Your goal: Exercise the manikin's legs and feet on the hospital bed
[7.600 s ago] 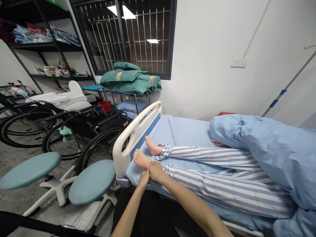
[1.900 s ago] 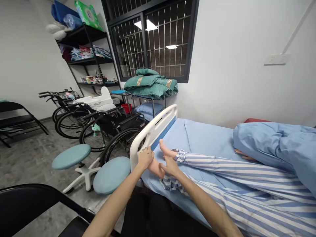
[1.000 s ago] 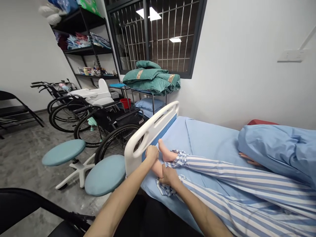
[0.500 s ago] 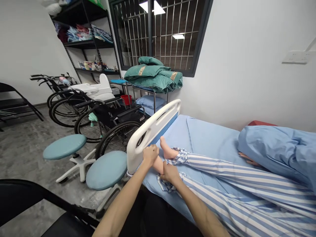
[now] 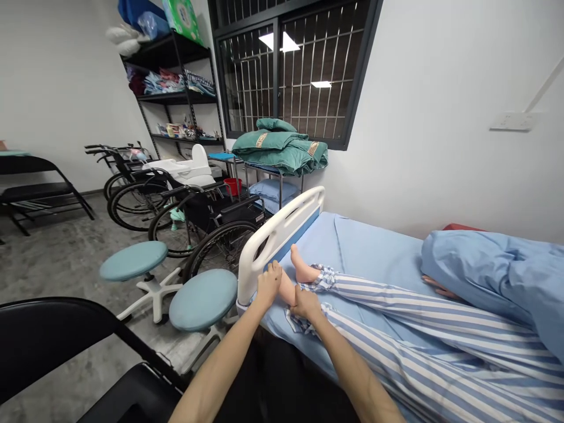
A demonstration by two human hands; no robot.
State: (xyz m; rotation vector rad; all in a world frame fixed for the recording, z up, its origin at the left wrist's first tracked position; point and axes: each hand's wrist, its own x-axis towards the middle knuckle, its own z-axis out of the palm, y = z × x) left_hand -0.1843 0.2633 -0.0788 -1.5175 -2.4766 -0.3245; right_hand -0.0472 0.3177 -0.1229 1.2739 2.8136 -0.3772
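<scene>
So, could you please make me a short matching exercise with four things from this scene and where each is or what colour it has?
Things:
1. left hand
2. right hand
3. folded green bedding
4. bucket

Places or colour:
A. stacked on a metal stand by the window
B. closed round the ankle of the nearer foot
C. red
D. over the toe end of the nearer foot

Pairs: 1-D, 2-B, 3-A, 4-C.
</scene>
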